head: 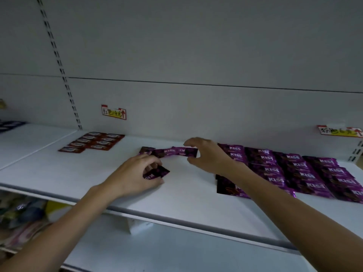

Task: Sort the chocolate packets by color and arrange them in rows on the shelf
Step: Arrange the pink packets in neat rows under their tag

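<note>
Left hand (pixel 135 173) is pinching a purple packet (pixel 157 172) against the white shelf (pixel 98 169), while the right hand (pixel 206 156) hangs with fingers spread around the end of a short purple row (pixel 169 151) at about 12 o'clock. Red packets (pixel 94 141) sit in rows at 10 o'clock, the big purple batch (pixel 294 167) fills 3 o'clock, price tags (pixel 114 112) behind

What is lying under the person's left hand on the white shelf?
Under the left hand, one dark purple chocolate packet sticks out from its fingers on the white shelf. The palm covers anything further beneath.
</note>
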Demonstrator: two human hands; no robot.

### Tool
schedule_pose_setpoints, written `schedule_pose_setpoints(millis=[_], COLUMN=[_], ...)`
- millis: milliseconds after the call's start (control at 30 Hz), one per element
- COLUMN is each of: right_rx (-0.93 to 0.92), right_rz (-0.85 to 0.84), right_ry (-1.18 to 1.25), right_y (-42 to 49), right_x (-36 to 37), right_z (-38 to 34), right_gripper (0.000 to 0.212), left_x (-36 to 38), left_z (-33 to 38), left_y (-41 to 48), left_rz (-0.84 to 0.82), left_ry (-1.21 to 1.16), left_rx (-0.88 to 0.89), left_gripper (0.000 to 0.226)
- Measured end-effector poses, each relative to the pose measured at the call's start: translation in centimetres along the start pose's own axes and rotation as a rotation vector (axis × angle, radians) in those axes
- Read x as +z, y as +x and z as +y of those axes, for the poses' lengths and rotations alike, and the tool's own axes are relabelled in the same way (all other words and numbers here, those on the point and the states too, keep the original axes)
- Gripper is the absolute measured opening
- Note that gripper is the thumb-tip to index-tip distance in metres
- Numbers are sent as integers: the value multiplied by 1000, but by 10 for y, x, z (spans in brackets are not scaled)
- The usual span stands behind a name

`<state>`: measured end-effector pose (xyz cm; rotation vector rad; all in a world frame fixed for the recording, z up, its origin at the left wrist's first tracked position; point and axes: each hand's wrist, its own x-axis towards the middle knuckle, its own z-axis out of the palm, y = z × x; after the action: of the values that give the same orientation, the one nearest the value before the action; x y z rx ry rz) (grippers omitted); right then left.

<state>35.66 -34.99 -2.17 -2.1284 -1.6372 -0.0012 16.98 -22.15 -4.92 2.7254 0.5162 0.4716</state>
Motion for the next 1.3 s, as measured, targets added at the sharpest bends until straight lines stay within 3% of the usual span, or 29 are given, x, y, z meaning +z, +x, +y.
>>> schedule_pose_setpoints(millis=[133,233,400,533,667,833,1067,1300], right_rx=[99,90,-2,-29,-49,-100,-83,-133], right_rz=[-159,-123,-93,-246,-244,-365,-360,-283], right_ry=[-108,-218,-69,-36,-3,61,25,61], right_y=[12,10,0,-8,-7,-13,-15,-15], right_x=[11,11,1,-6,-9,-6,-6,-5], right_z=[3,5,3,3,2,4,2,-1], right_gripper=[52,31,22,33,23,48,32,16], left_x=[-1,-2,-2,-3,-5,-7,-4,-3], left_z=[-12,-13,-10,-8,-7,-11,-9,-3], left_y=[-3,-5,-2,-5,-10,-13,-10,-11], left_rz=[59,56,29,-26,-70,-28,29,186], left_ry=[-67,-128,-176,-195,-220,-257,-203,-146], left_rx=[-25,-26,7,19,37,17,43,16], left_gripper=[45,39,9,21,35,28,16,21])
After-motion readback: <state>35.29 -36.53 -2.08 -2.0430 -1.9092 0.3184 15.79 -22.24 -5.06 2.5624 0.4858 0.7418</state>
